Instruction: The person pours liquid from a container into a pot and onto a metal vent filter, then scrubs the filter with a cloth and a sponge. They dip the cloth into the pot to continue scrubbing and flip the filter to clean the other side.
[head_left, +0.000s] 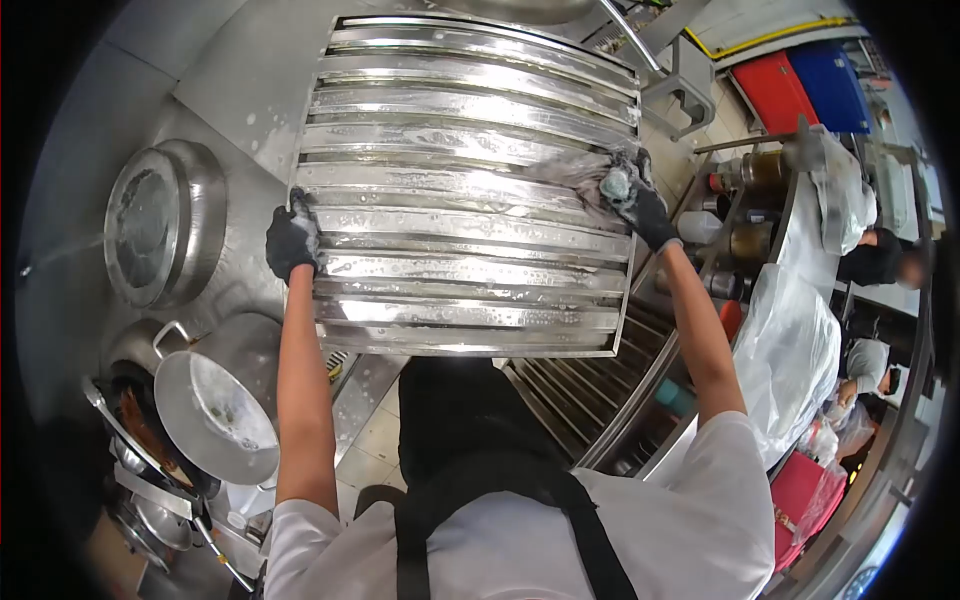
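Note:
A large slatted metal panel (470, 185), wet and streaked with suds, is held tilted in front of me. My left hand (292, 238), in a dark glove, grips its left edge, fingers wrapped round the frame. Near the right edge, my gloved right hand (640, 200) is closed on a soapy scrubbing pad (615, 184), which touches the slats. Foam lies around the pad.
An upturned metal pan (145, 228) and a large pot (215, 415) are at the left. Below the panel at right is another slatted rack (590, 385). Shelves with containers (765, 170) stand at right; two people (868, 365) are farther off.

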